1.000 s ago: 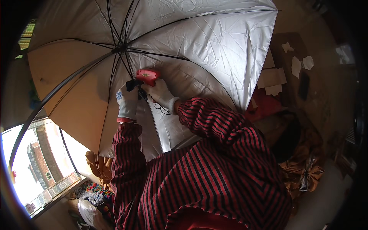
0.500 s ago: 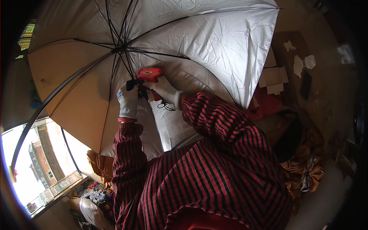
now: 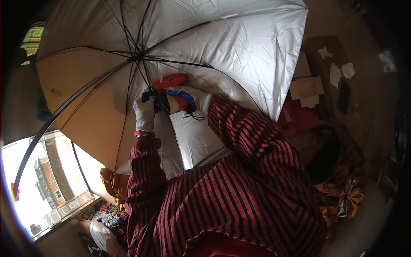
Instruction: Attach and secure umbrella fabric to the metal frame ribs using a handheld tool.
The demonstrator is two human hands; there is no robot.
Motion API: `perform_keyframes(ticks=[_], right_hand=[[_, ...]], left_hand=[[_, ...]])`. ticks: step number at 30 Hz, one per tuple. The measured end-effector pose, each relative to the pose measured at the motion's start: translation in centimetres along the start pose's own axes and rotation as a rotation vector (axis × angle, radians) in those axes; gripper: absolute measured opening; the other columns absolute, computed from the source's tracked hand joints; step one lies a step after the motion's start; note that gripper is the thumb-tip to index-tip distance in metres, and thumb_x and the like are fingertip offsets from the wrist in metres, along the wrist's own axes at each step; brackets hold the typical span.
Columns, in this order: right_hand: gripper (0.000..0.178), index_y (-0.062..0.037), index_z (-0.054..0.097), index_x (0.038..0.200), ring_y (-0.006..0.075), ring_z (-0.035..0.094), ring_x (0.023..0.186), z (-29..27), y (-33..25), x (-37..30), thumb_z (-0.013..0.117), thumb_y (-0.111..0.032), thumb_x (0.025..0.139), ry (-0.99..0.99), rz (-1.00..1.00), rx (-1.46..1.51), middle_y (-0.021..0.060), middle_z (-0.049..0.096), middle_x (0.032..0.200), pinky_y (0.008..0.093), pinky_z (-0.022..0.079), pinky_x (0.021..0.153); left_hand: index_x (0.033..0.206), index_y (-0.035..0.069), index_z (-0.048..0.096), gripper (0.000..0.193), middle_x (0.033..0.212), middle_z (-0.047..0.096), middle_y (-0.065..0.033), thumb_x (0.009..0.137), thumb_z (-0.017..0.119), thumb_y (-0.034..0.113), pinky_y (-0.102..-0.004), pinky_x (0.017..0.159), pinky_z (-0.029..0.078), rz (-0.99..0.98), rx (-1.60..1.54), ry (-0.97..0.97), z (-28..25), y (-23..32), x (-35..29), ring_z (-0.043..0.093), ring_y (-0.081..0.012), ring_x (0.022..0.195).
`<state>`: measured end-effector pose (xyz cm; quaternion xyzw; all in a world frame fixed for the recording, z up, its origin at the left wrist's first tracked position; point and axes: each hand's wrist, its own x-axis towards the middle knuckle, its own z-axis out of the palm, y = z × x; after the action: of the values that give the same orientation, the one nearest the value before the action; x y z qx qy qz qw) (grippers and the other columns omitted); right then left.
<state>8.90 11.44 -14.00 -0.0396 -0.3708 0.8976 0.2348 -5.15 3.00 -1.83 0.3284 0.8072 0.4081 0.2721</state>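
A large open umbrella fills the upper view, silver inside with thin black ribs. My left hand, in a whitish glove, is closed on a dark strip of fabric below the rib hub. Close on its right, my right hand, also gloved, grips a red and blue pistol-shaped tool. The tool's red head points left toward the fabric, and its exact kind is unclear. A thin black cord loop dangles under the right hand. The fingertips of both hands are partly hidden.
The black umbrella shaft curves down toward a bright window at the left. Colourful yarn-like stuff and a pale bag lie below it. Cardboard pieces and crumpled brown fabric are at the right.
My right hand has turned the tool, so its blue part now shows more and its red head is seen from another side. The left hand has shifted slightly right, still holding the fabric.
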Motion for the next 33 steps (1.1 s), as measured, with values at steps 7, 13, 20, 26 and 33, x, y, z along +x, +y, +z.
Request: perform_keyframes(ticks=[7, 13, 20, 26, 33], right_hand=[[0.027, -0.0102, 0.059, 0.111, 0.0086, 0.064, 0.079, 4.4, -3.4, -0.7, 0.054, -0.03, 0.095, 0.12, 0.171, 0.377, -0.0008, 0.066, 0.097, 0.0228, 0.052, 0.065], [0.03, -0.0101, 0.061, 0.109, 0.0113, 0.066, 0.072, 4.3, -4.1, -0.3, 0.062, -0.033, 0.089, 0.141, 0.342, 0.475, 0.0026, 0.069, 0.092, 0.0249, 0.053, 0.058], [0.025, -0.0071, 0.064, 0.1, 0.0161, 0.066, 0.079, 4.0, -3.6, 0.1, 0.063, -0.03, 0.088, 0.212, 0.307, 0.476, 0.0056, 0.069, 0.095, 0.0308, 0.054, 0.07], [0.028, -0.0065, 0.064, 0.102, 0.0149, 0.065, 0.08, 4.3, -4.0, -0.3, 0.063, -0.031, 0.089, 0.293, 0.324, 0.266, 0.0047, 0.068, 0.094, 0.0299, 0.053, 0.071], [0.033, -0.0094, 0.063, 0.109, 0.0188, 0.065, 0.085, 3.1, -3.2, 0.9, 0.066, -0.034, 0.086, 0.31, 0.39, 0.178, 0.0044, 0.067, 0.1, 0.034, 0.051, 0.075]], left_hand=[[0.094, -0.002, 0.069, 0.017, 0.066, 0.063, -0.0056, 0.085, 0.057, 0.006, -0.0277, 0.046, 0.046, 0.021, 0.068, -0.037, -0.2, 0.7, -0.3, 0.061, -0.0145, 0.052], [0.094, -0.001, 0.069, 0.017, 0.068, 0.064, -0.0045, 0.084, 0.058, 0.005, -0.0269, 0.048, 0.046, 0.044, 0.043, -0.054, -0.1, 1.0, -0.5, 0.06, -0.0122, 0.054], [0.095, -0.001, 0.07, 0.018, 0.075, 0.066, -0.003, 0.082, 0.06, 0.006, -0.0255, 0.056, 0.046, 0.02, 0.05, -0.045, -0.3, 0.8, -0.3, 0.06, -0.009, 0.063], [0.091, -0.003, 0.069, 0.015, 0.07, 0.065, -0.0066, 0.085, 0.058, 0.005, -0.0279, 0.049, 0.05, 0.066, 0.016, -0.068, -0.2, 0.0, 0.0, 0.062, -0.0139, 0.056], [0.097, -0.002, 0.07, 0.02, 0.074, 0.066, -0.0035, 0.083, 0.06, 0.007, -0.0258, 0.056, 0.047, 0.039, 0.009, -0.094, -0.4, 0.4, -0.4, 0.06, -0.0095, 0.063]])
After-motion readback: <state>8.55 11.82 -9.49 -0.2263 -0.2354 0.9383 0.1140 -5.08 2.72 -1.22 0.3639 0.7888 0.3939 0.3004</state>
